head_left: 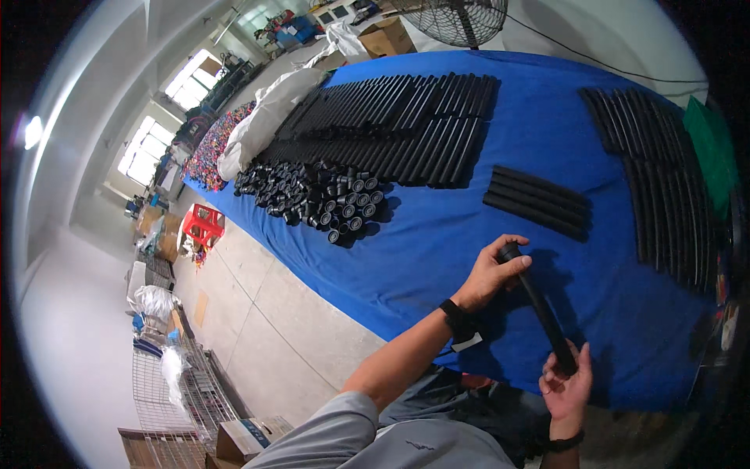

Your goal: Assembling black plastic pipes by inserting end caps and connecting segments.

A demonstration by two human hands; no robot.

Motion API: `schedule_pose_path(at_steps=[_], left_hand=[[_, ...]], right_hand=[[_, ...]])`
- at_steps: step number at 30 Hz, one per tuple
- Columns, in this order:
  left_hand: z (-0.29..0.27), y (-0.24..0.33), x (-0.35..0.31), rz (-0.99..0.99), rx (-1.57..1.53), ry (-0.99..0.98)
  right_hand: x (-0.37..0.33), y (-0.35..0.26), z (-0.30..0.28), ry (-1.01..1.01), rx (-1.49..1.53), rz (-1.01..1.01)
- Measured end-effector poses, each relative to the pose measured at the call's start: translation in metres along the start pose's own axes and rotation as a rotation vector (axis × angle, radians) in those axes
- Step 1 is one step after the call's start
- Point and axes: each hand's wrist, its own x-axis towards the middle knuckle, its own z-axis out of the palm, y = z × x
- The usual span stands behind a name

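Note:
A black tube (543, 309) slants between my two hands over the blue cloth. My left hand (486, 280) is closed around its upper end, where a wider black cap (509, 252) sits. At the lower end, the fingers of my right hand (574, 395) wrap round the tube. Just beyond my hands lies a small group of black tubes (537, 202), side by side on the cloth. To the left is a heap of black round caps (297, 191), several with their circular faces up.
Long rows of black tubes (449, 148) lie at the far side of the blue-covered table (437, 242). More tubes (672, 211) lie at the right, beside a green sheet (711, 152). A white sack (269, 109), a multicoloured heap (219, 144), a fan (461, 19) and a red stool (203, 224) stand around.

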Motion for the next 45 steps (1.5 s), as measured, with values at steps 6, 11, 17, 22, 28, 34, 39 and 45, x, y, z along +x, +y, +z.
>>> schedule_pose_path(at_steps=[6, 11, 17, 22, 28, 34, 39, 45], left_hand=[[0.011, 0.001, -0.001, -0.003, 0.029, 0.023], [0.012, -0.003, -0.004, 0.013, 0.083, 0.007], [0.008, -0.004, -0.001, 0.018, 0.062, -0.048], [0.006, -0.003, 0.001, 0.03, 0.081, 0.015], [0.009, 0.004, -0.001, -0.016, 0.08, 0.024], [0.008, -0.006, -0.002, -0.002, 0.033, -0.028], [-0.004, -0.011, 0.0, 0.025, -0.023, -0.013], [0.0, 0.022, 0.009, -0.131, -0.011, -0.226]], right_hand=[[0.004, -0.01, 0.007, 0.023, 0.036, -0.042], [0.0, -0.011, 0.01, 0.126, -0.004, -0.056], [-0.002, -0.009, 0.008, 0.174, -0.019, -0.109], [0.005, -0.005, 0.012, 0.121, -0.003, -0.087], [0.006, -0.004, 0.006, 0.046, 0.017, -0.054], [0.001, -0.001, 0.0, 0.021, -0.024, -0.09], [0.005, 0.0, -0.001, -0.057, -0.093, -0.108], [-0.011, -0.017, -0.034, -0.242, -0.017, 0.125]])
